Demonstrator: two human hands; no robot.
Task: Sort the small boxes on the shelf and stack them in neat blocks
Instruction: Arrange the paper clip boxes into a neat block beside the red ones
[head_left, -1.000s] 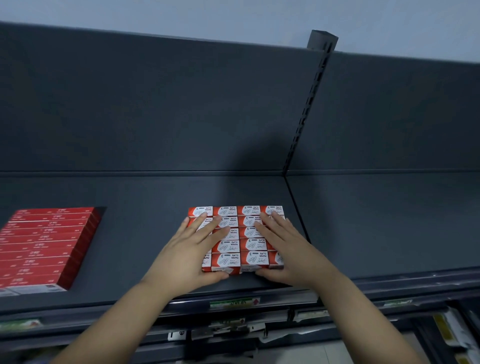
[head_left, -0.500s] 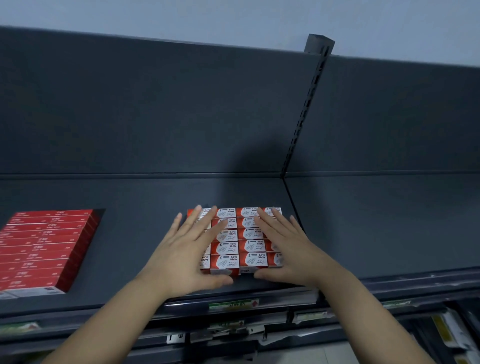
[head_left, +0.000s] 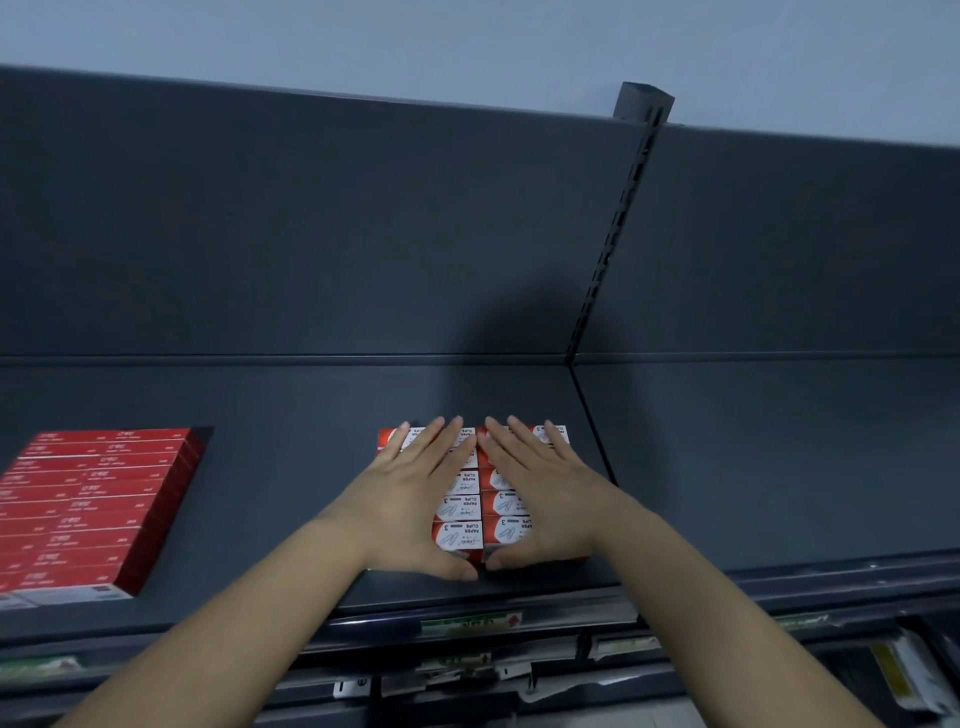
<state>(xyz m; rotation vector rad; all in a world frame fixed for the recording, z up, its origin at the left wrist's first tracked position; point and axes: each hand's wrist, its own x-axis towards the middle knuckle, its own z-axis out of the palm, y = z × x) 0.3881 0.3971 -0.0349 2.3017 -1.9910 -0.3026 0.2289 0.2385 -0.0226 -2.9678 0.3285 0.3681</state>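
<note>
A block of small red-and-white paper clip boxes (head_left: 480, 512) lies flat on the dark shelf (head_left: 291, 415), packed in tight rows. My left hand (head_left: 415, 499) rests flat on its left half, fingers spread and pointing away from me. My right hand (head_left: 540, 493) lies flat on the right half in the same way. The index fingertips nearly meet at the far edge and the thumbs nearly meet at the near edge. Both palms cover much of the block, and neither hand grips a box.
A second block of red boxes (head_left: 88, 509) sits at the shelf's left end. A slotted upright post (head_left: 613, 234) splits the back panel just right of my hands. Price labels (head_left: 470, 623) line the shelf's front rail, with lower shelves beneath.
Both hands slid forward and inward over the block, from gripping its outer sides to lying flat on top with fingertips and thumbs almost touching. The camera view shifted slightly.
</note>
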